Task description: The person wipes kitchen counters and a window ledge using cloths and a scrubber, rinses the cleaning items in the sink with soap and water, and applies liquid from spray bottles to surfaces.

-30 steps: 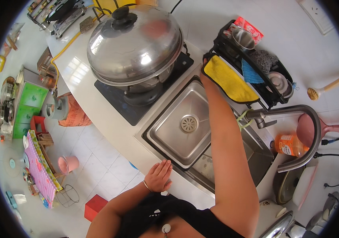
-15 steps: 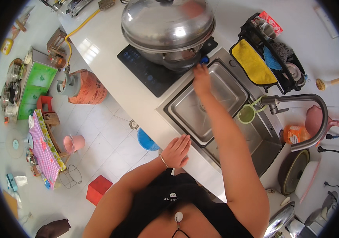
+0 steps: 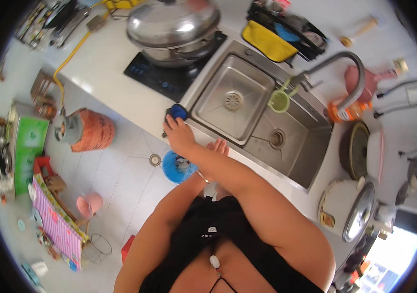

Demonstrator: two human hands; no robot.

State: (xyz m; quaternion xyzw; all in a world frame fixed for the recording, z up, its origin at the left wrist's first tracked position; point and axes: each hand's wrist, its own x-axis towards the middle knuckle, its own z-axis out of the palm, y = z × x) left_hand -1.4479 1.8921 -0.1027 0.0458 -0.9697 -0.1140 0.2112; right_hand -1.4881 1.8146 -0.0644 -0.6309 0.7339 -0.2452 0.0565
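Observation:
At the front edge of the white counter, my right hand closes on a small round blue-and-black thing. Its exact kind I cannot make out. My left hand is partly hidden under my right forearm, its fingers stretched out beside the counter edge, near the left basin of the steel sink. Nothing shows in those fingers. Farther off, a large lidded steel pot stands on a black induction cooktop.
A green strainer-like cup hangs by the grey faucet. Behind the sink is a black rack with a yellow cloth. A blue bin stands below the counter; a wrapped gas cylinder is to the left.
My right hand has come back from beside the pot to the counter's front edge, bringing the small blue-and-black thing. My left hand stays near the edge, now partly covered. The view has shifted.

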